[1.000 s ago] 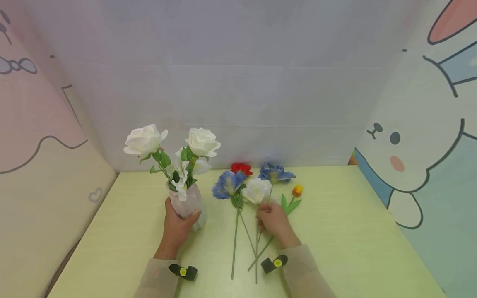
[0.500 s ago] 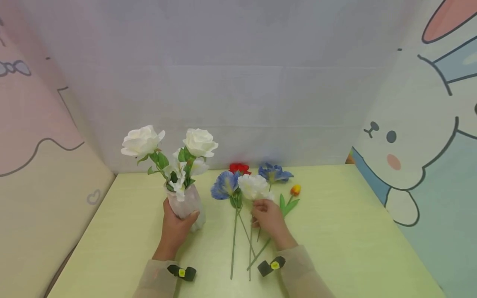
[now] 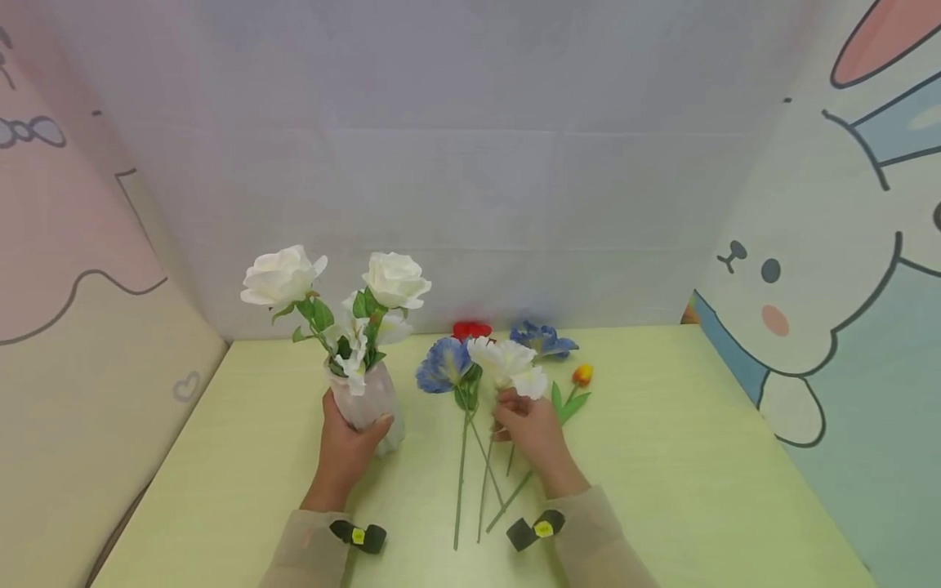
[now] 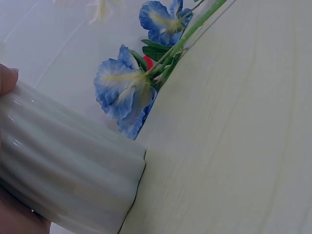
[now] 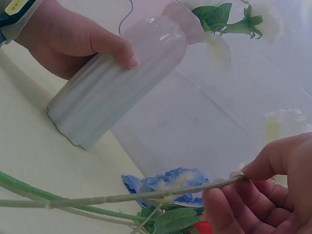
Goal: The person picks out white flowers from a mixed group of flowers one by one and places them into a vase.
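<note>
My left hand (image 3: 345, 453) grips a ribbed white vase (image 3: 375, 404), thumb across its front and fingers round the far side. Two white roses (image 3: 395, 280) and a smaller white flower (image 3: 354, 347) stand in it with green leaves. The vase's base meets the table in the left wrist view. To the right, my right hand (image 3: 531, 425) pinches the thin stem (image 5: 117, 197) of a white iris (image 3: 507, 362) just under its bloom, between thumb and fingers. That stem slants down toward me, over other stems.
Beside the right hand lie a blue iris (image 3: 444, 365), a red flower (image 3: 471, 330), another blue iris (image 3: 544, 340) and an orange-yellow tulip (image 3: 582, 375). Their stems cross on the pale yellow table (image 3: 698, 457). A white backdrop (image 3: 470, 180) rises behind.
The right hand has shifted slightly left with the white iris, whose bloom has turned and whose lower stem end has swung left. My left hand still holds the vase in place.
</note>
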`<state>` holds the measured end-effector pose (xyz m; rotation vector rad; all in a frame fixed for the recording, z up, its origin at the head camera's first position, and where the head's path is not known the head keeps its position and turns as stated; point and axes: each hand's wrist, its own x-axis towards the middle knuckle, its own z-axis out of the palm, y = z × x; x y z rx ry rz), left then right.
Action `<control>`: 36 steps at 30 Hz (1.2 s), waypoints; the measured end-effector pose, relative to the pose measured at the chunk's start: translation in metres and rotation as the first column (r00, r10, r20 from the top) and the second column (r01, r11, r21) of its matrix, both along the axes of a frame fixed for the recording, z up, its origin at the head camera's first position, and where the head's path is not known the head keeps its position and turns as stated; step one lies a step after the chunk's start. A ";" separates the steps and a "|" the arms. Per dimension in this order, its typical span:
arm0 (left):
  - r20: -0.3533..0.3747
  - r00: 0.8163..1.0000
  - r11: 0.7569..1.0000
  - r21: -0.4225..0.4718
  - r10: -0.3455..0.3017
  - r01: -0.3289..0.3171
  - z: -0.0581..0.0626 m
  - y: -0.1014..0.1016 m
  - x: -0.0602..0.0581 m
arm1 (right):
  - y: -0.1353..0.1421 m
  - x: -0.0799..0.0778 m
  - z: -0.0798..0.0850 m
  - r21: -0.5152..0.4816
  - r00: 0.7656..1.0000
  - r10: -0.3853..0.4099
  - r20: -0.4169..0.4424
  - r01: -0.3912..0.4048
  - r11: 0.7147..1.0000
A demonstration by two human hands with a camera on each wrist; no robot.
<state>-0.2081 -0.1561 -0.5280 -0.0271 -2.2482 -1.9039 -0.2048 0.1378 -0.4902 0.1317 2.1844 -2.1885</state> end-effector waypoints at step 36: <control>0.037 0.999 1.000 -0.017 0.019 -0.018 0.000 0.000 -0.001 | -0.027 0.011 0.058 0.031 0.941 0.142 -0.307 -0.139 0.990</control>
